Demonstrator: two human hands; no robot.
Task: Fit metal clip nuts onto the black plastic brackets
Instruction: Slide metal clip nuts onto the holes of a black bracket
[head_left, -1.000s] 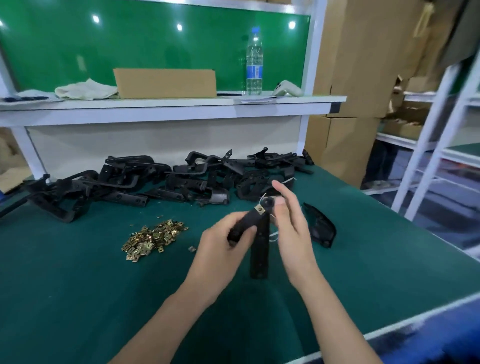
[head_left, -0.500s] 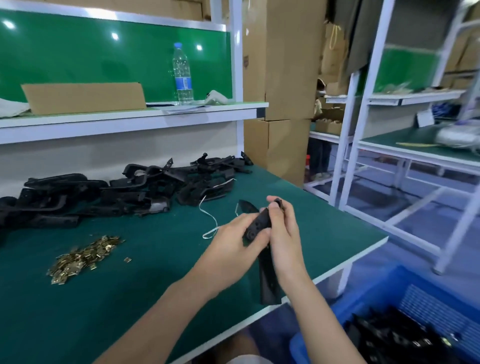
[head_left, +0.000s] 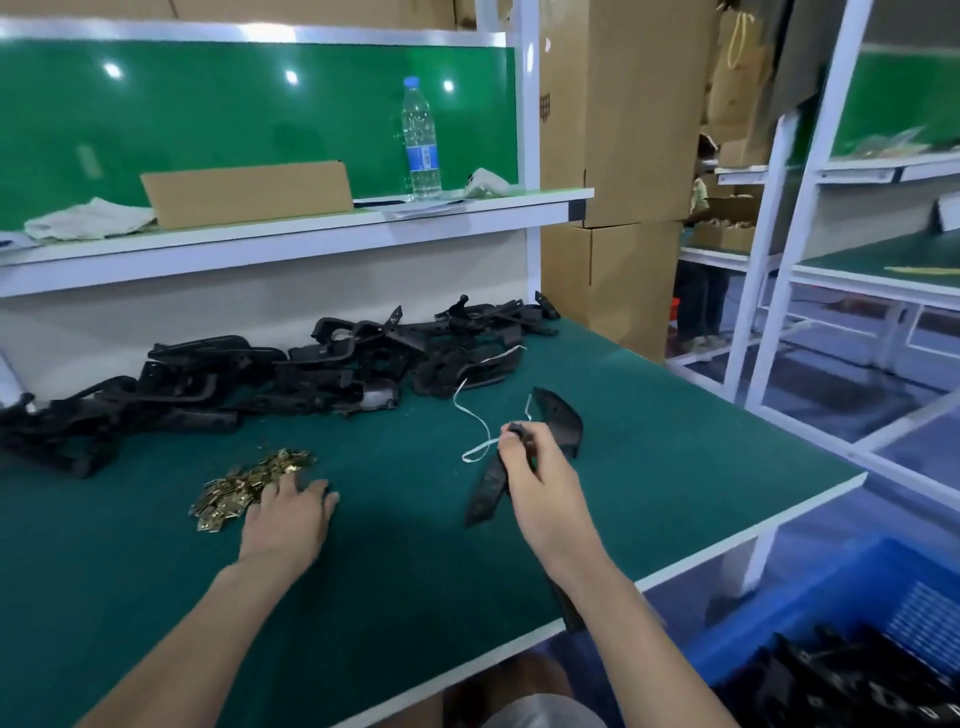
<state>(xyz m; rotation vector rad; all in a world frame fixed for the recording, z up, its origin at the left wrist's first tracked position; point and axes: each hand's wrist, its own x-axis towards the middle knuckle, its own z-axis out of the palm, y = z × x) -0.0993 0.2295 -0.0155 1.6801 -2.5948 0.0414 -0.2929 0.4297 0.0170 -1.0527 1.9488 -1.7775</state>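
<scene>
**Black bracket (head_left: 485, 488) in right hand (head_left: 543, 480), left hand (head_left: 291, 514) on clip nuts (head_left: 239, 486)**

Fingers of the right hand curled round its upper end, over the green table (head_left: 675, 467). Left fingers lay straight, touching the brass pile. A bracket heap (head_left: 270, 374) lay behind

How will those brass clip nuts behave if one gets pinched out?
The clip nuts lie in a loose heap, so neighbours probably scatter. Small, flat and shiny: likely light, slippery, hard to pinch off the table.
</scene>
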